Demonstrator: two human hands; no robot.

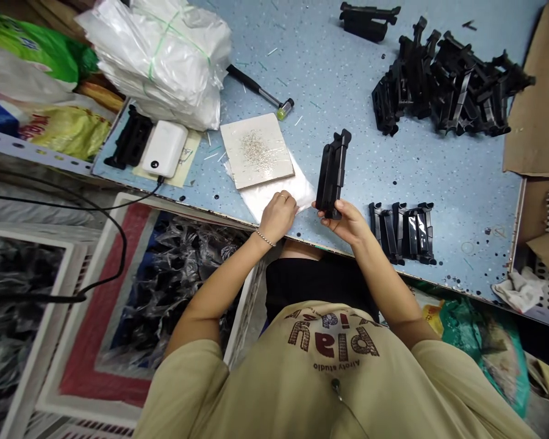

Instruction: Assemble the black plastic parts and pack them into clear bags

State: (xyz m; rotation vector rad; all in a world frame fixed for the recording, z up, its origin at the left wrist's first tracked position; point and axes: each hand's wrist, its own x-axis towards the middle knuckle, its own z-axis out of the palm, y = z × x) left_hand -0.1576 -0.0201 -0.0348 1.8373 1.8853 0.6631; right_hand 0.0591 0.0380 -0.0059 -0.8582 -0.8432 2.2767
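Note:
My right hand (348, 222) grips a black plastic bracket (333, 171) by its lower end, holding it tilted over the table's front edge. My left hand (279, 213) is closed, its fingertips pinching the edge of a clear plastic bag (302, 186) that lies on the table. Part of that bag stack is under a pale square board (256, 152) with a speckled patch in its middle. Right of my right hand, several similar brackets (402, 231) lie side by side near the front edge.
A heap of black brackets (457, 85) lies at the back right. A small hammer (260, 91) rests behind the board. Left stand a tied stack of plastic bags (165, 61) and a white power bank (165, 148) with a cable. Below, a crate (96, 305) holds bagged parts.

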